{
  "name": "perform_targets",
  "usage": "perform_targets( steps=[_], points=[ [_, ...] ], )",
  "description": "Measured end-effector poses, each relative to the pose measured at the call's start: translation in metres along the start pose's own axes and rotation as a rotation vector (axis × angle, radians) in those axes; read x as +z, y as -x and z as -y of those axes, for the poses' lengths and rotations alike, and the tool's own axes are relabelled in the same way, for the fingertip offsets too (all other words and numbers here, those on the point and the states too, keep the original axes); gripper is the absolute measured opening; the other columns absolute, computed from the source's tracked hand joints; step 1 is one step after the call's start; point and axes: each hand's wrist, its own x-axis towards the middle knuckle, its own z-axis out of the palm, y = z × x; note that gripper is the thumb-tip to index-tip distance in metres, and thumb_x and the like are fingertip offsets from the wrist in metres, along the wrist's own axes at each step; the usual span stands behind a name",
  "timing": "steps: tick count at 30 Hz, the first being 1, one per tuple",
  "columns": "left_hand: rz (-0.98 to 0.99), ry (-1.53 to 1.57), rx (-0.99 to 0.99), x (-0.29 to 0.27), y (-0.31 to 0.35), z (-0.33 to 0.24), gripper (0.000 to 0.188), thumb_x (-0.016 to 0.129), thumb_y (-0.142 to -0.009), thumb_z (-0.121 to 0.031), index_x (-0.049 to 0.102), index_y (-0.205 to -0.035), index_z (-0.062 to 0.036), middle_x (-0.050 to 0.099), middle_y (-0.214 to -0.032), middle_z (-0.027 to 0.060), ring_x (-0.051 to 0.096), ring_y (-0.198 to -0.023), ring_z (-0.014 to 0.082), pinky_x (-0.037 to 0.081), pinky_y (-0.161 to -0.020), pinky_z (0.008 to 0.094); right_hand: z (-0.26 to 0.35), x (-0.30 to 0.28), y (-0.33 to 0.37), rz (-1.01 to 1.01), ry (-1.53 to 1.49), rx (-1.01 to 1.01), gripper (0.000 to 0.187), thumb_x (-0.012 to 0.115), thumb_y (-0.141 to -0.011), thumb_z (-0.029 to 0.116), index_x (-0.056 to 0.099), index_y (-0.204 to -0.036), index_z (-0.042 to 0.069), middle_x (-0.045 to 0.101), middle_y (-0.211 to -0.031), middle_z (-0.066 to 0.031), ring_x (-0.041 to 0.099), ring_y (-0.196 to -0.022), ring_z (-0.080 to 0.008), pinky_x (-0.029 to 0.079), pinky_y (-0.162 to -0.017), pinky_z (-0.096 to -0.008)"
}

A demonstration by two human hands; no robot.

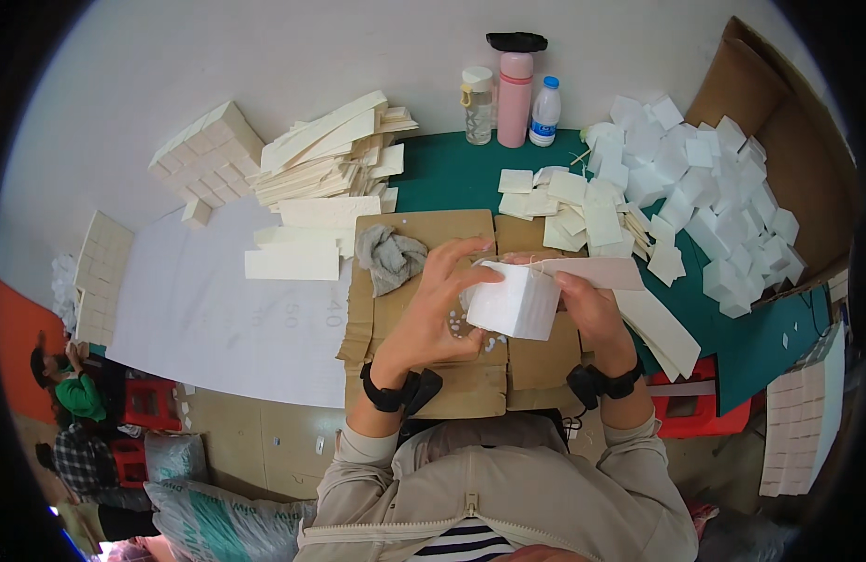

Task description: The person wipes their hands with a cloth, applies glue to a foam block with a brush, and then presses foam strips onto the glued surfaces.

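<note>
Here are both hands at work, and the white block (510,302) is right between them, held up above the brown cardboard (466,395) laid on the green worktop (442,173). The left hand (442,302) is clamped on the block's left side, index finger along the top edge, thumb down by the lower corner. Over on the other side the right hand (592,309) has closed around the block's right side, thumb in front, most of its fingers hidden behind. And look at the pale strip (606,273), sticking out to the right past that thumb; how firmly it is gripped, one cannot tell.

Below the block, small white scraps (455,321) lie on the cardboard. A crumpled grey cloth (391,259) sits just beyond the left hand. Out to the right, longer pale sheets (660,330) lie near the right hand, with a scatter of pale pieces (569,192) farther back. Beyond them, a great heap of white blocks (719,211) spills from an open cardboard box (793,122). Black bands circle both wrists.
</note>
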Motion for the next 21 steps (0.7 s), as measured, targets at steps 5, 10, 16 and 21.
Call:
perform_targets(
  steps=[5,10,16,21],
  points=[
    [0.033,-0.028,0.032,0.002,-0.001,-0.001,0.066,0.073,-0.057,-0.009,0.055,-0.120,-0.0123,0.049,-0.136,0.0141,0.044,-0.127,0.0366,0.033,-0.109,0.0497,0.003,0.004,-0.001,-0.010,0.063,-0.022,0.038,0.043,-0.097,0.013,0.060,-0.125,-0.005,0.064,-0.124,-0.0107,0.057,-0.108,-0.0147,0.044,-0.092,-0.0262],
    [0.055,0.049,0.006,0.003,0.004,-0.001,0.069,0.074,-0.056,-0.009,0.054,-0.121,-0.0106,0.052,-0.130,0.0133,0.045,-0.124,0.0377,0.035,-0.106,0.0489,0.012,0.010,-0.003,-0.012,0.192,-0.129,0.034,0.044,-0.097,0.016,0.061,-0.120,-0.003,0.065,-0.117,-0.0112,0.059,-0.106,-0.0170,0.046,-0.092,-0.0276],
    [0.070,0.068,-0.015,0.002,0.007,-0.003,0.069,0.076,-0.056,-0.009,0.054,-0.121,-0.0096,0.053,-0.127,0.0140,0.046,-0.123,0.0381,0.037,-0.106,0.0473,-0.007,-0.002,0.008,-0.208,0.332,-0.036,0.023,0.049,-0.098,0.012,0.063,-0.113,0.000,0.065,-0.106,-0.0079,0.059,-0.095,-0.0139,0.048,-0.083,-0.0248],
    [0.071,0.069,-0.068,0.003,0.010,-0.006,0.068,0.076,-0.056,-0.009,0.055,-0.121,-0.0092,0.054,-0.127,0.0144,0.050,-0.121,0.0362,0.040,-0.104,0.0440,-0.001,0.003,0.005,-0.192,0.390,-0.213,0.016,0.064,-0.094,0.008,0.066,-0.106,-0.002,0.065,-0.096,-0.0073,0.059,-0.083,-0.0146,0.046,-0.072,-0.0281]
  ],
)
